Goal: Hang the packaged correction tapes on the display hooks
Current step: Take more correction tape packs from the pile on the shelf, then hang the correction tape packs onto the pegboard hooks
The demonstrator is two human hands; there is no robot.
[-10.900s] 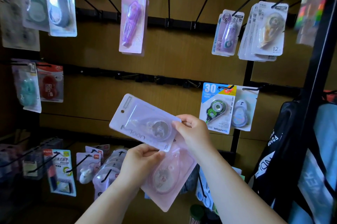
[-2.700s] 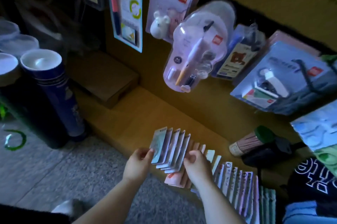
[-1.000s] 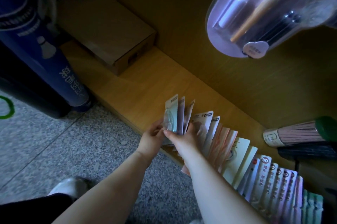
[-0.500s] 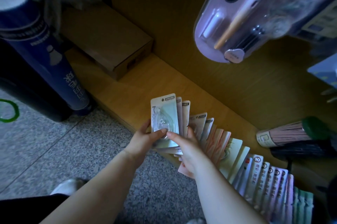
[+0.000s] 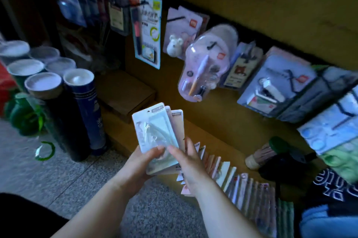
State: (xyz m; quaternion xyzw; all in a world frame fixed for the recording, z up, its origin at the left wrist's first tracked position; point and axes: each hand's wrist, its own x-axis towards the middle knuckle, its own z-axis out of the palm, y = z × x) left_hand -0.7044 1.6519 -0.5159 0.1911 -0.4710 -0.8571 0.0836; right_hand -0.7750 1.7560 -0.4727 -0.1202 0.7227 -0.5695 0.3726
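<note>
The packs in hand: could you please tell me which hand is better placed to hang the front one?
Probably the right hand: its fingers pinch the lower edge of the stack of packs, while the left hand cradles it from below.

I see a small stack of packaged correction tapes (image 5: 155, 131), pale blister cards, upright and slightly fanned, gripped at the bottom by my left hand (image 5: 139, 162) and right hand (image 5: 189, 162). A row of more packs (image 5: 242, 183) stands leaning along the wooden shelf.
</note>
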